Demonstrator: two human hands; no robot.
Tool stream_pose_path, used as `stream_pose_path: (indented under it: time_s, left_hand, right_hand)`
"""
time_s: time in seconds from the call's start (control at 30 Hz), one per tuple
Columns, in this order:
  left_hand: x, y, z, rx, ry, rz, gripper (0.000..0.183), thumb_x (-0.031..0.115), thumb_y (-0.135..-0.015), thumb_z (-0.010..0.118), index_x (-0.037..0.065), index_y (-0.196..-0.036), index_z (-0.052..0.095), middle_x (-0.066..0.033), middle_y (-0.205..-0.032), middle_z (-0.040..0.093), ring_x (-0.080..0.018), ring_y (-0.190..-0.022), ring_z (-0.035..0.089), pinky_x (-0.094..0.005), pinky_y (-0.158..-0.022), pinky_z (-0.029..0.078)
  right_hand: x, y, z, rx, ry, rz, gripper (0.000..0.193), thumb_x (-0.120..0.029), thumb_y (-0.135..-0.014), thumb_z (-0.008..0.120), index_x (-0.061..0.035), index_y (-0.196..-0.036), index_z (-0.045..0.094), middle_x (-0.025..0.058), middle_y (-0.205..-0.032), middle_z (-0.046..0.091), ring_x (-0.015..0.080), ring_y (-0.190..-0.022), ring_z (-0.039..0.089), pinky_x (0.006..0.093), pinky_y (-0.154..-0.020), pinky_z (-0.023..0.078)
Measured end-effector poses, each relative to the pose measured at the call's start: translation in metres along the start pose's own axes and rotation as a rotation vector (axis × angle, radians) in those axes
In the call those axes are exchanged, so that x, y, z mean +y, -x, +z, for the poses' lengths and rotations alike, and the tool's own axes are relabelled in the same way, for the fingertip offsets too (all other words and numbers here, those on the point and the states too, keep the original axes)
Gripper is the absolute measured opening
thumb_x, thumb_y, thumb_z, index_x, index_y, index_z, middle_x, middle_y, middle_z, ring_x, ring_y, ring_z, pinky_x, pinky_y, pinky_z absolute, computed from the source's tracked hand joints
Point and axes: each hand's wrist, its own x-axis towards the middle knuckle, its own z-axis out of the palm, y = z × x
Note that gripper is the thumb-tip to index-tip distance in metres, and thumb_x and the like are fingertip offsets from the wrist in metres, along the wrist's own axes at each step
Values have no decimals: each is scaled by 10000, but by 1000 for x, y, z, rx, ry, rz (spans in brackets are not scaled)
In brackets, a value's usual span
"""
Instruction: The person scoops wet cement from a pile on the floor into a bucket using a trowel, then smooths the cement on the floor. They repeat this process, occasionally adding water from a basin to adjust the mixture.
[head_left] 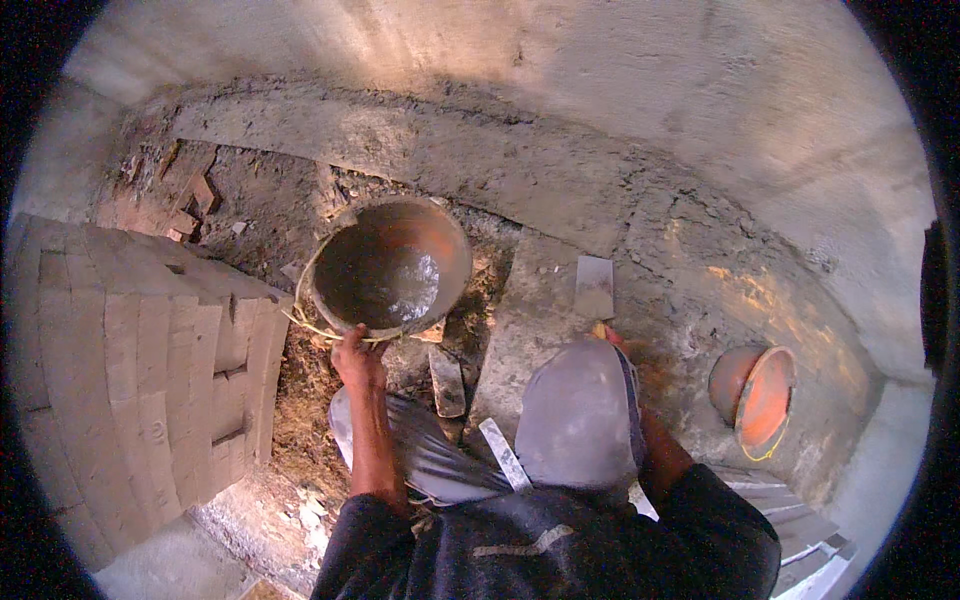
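A round bucket [455, 245] with a mud-smeared, orange-tinged inside holds some shiny wet liquid and stands ahead of me, left of the middle. A thin yellow cord [303, 290] loops along its left side. My left hand [360, 362] is closed at the bucket's near rim, where the cord passes. To the right, a trowel [594, 285] with a flat rectangular grey blade points away from me over the ground. Its handle end meets my right hand [613, 338], closed there and largely hidden behind my bent knee [580, 415].
Grey blocks [140, 350] are stacked high on the left. Broken brick pieces [205, 195] lie at the far left. An orange bucket [765, 400] rests tipped on its side at the right. A plastered wall [600, 60] curves across the back. A narrow slab [446, 382] lies below the liquid-filled bucket.
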Motion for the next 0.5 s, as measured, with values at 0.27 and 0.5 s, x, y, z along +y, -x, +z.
stream_pose_path:
  time_s: [0.27, 0.5]
  left_hand:
    - [30, 1, 38, 4, -166, 185, 207, 23, -724, 529, -7, -924, 486, -93, -838, 547, -199, -690, 568, -346, -526, 544]
    - [45, 7, 68, 111, -336, 259, 218, 62, -729, 554, -20, -929, 528, -92, -846, 567, -173, -650, 563, -286, -480, 523]
  right_hand:
    - [-1, 0, -2, 25, -14, -6, 446, -352, -818, 545, -31, -1124, 494, 106, -958, 574, 231, -858, 561, 342, -732, 446]
    - [0, -1, 4, 27, -23, -2, 433, -346, -816, 547, -31, -1110, 501, 103, -938, 577, 227, -836, 563, 341, -717, 447]
